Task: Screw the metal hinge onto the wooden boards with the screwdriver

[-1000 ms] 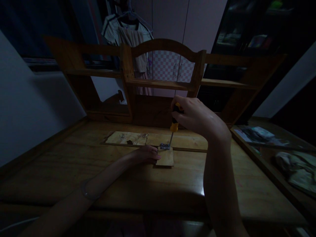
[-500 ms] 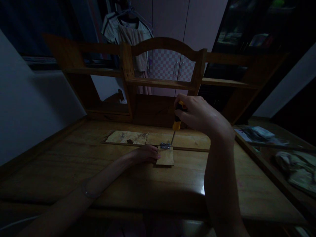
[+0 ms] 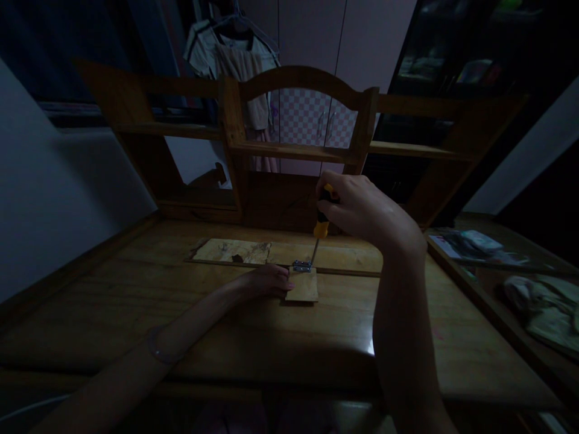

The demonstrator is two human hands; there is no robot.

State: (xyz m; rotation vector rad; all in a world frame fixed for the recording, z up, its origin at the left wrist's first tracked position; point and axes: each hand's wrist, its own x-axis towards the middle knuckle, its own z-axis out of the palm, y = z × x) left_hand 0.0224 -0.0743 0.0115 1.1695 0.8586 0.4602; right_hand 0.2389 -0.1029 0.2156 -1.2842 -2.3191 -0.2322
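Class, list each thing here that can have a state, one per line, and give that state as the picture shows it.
right hand: closed around the screwdriver handle
screwdriver: near upright, tip down on the hinge
hinge: lying flat across the two boards
small board: flat on the desk, pressed by the left hand
left hand: resting flat, holding nothing

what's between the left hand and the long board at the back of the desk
In the head view, almost nothing: the left hand rests beside the small wood block, and only a thin strip of bare desk separates it from the long board.
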